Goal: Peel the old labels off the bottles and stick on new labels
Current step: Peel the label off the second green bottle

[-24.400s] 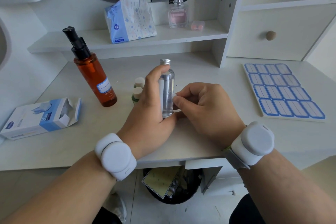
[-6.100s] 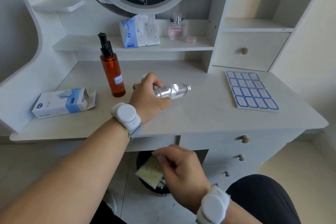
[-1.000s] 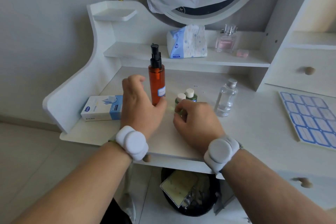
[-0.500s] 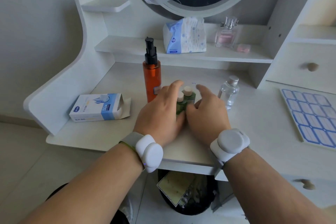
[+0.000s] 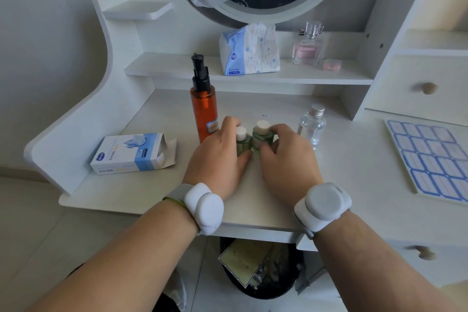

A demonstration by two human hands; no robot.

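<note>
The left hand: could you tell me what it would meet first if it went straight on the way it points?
The left hand already grips a small green bottle; past that, probably only bare desk, though depth is unclear.

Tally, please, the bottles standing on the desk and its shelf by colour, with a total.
Green: 2, the left green bottle gripped by the left hand, the right green bottle by the right hand
Orange: 1, the pump bottle
Clear: 1, the clear bottle
Pink: 1, the perfume bottle on the shelf
Total: 5
</note>
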